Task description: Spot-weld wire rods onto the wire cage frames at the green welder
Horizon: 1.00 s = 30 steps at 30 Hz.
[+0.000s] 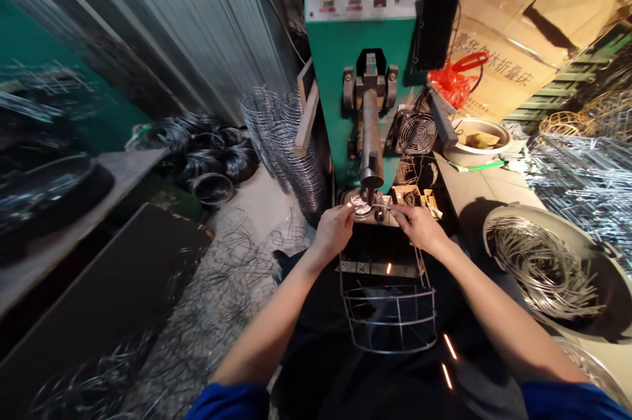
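A silver wire basket [399, 322] hangs over my lap, its long side wires running up toward both hands at the welding machine [323, 91]. My left hand [336, 230] is closed in a pinch on the basket's upper wire, left of the electrode. On the right, my right hand [421, 228] pinches the wire end, and a thin length of it shows between the fingers and the electrode. The upper electrode arm [371, 143] comes down between my hands onto the lower electrode. Bright orange sparks [448, 346] fly over the basket and my lap. My fingers partly hide the joint.
A stack of wire rings [291, 143] stands left of the machine, with black wire coils [212, 157] behind. Loose wires litter the floor. At right are a tub [607, 275] of bent wires, a basin [478, 143], a cardboard box [523, 45] and piled wire racks [587, 189].
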Available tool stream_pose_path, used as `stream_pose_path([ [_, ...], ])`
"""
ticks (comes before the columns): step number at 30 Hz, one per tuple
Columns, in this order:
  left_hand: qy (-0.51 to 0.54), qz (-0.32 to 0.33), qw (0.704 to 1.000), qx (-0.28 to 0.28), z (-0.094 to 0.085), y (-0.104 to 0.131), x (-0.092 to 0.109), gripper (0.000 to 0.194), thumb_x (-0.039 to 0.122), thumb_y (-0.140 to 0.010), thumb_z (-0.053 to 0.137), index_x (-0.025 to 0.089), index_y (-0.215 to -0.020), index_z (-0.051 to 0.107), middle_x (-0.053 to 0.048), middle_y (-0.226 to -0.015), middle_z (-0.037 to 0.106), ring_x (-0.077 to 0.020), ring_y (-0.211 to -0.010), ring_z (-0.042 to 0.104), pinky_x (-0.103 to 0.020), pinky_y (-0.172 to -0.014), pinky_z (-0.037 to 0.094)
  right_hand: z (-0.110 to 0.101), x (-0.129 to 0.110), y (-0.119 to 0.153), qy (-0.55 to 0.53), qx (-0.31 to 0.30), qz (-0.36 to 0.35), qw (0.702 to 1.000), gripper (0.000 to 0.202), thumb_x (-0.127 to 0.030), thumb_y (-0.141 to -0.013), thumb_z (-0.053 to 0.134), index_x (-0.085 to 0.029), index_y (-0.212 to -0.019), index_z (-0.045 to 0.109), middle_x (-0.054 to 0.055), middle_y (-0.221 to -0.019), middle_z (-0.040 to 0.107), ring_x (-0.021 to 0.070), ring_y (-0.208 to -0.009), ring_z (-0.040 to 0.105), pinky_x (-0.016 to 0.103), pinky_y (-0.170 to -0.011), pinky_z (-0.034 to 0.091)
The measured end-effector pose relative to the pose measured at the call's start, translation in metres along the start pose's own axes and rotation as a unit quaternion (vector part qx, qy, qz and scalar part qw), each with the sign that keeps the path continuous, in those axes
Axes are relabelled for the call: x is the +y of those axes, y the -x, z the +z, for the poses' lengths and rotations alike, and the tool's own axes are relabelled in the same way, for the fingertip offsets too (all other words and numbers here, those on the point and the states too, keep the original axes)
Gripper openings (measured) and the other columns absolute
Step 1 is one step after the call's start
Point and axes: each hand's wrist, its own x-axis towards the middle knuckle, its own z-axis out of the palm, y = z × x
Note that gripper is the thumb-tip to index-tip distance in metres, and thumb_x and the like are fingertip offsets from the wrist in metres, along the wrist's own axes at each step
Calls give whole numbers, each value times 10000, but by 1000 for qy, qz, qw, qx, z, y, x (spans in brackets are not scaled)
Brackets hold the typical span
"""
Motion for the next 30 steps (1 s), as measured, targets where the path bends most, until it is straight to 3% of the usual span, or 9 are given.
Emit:
stream_pose_path([
  [11,-82,-15,996,-24,-4,3,13,193,119,-934,447,192,-880,618,-77,-844,649,-210,-753,633,-284,-675,437,7,-1,5,12,30,12,999,358,-336,-985,456,-247,-1246,685,71,-1139,741,267,-1022,711,365,-907,544],
  [17,-89,-27,995,-29,8,7,10,247,97,-944,386,185,-912,615,-99,-881,640,-218,-755,635,-292,-666,451,19,11,4,-54,58,-15,997,360,-331,-975,464,-238,-1246,683,60,-1198,717,243,-1087,691,364,-973,531],
  [22,-52,-41,998,-16,8,7,14,222,100,-934,402,181,-921,608,-102,-905,643,-215,-761,635,-304,-679,461,21,11,5,-93,74,-20,993,351,-356,-974,477,-218,-1207,700,60,-1185,724,243,-1092,688,361,-976,527],
  [25,67,-37,997,9,-1,22,10,151,214,-951,463,189,-893,601,-71,-851,640,-192,-769,629,-291,-716,474,6,-4,28,-96,78,-18,992,338,-372,-981,474,-199,-1118,731,61,-1070,760,238,-965,725,339,-892,557],
  [27,239,-65,969,16,-2,44,4,192,376,-917,568,189,-956,594,-53,-866,645,-171,-746,626,-284,-717,489,-13,-17,54,-75,111,-36,990,343,-387,-986,474,-192,-1087,738,63,-1031,766,230,-905,733,331,-855,570],
  [28,335,-95,937,13,2,58,1,311,460,-880,612,190,-1030,582,-55,-915,652,-164,-744,631,-287,-721,500,-24,-23,68,-54,139,-57,987,340,-389,-986,480,-193,-1093,737,65,-1040,763,228,-907,733,333,-861,573],
  [30,511,-171,842,-9,18,90,1,580,601,-800,654,200,-1197,518,-87,-1060,653,-174,-796,660,-318,-752,521,-45,-34,91,3,200,-110,973,310,-367,-979,510,-201,-1125,727,64,-1074,755,222,-948,726,330,-887,573],
])
